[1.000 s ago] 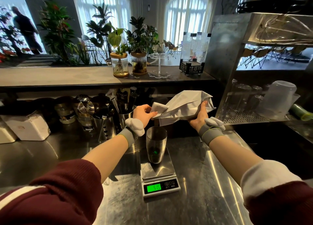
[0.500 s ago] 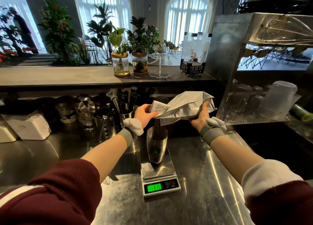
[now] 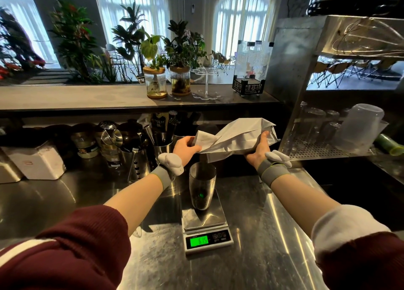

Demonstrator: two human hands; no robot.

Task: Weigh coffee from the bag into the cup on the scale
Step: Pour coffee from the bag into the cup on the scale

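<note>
A white paper coffee bag [image 3: 236, 136] lies tilted in the air above and just behind a steel cup [image 3: 202, 188]. My left hand [image 3: 185, 146] pinches the bag's folded mouth end, which points down-left toward the cup. My right hand [image 3: 260, 148] grips the bag's raised bottom end from underneath. The cup stands upright on a small steel scale [image 3: 204, 222] whose green display [image 3: 199, 241] is lit. Dark coffee shows at the cup's bottom.
The scale sits on a steel counter [image 3: 251, 257]. Behind the left hand stand steel utensil holders [image 3: 135, 158], jars and a white container [image 3: 37, 163]. A rack with glasses and a plastic pitcher [image 3: 358, 130] is at right. Plant jars [image 3: 156, 84] stand on the raised shelf.
The scale reading rose between the earliest frame and half a second ago and has held since. Both hands and the bag have stayed almost in place.
</note>
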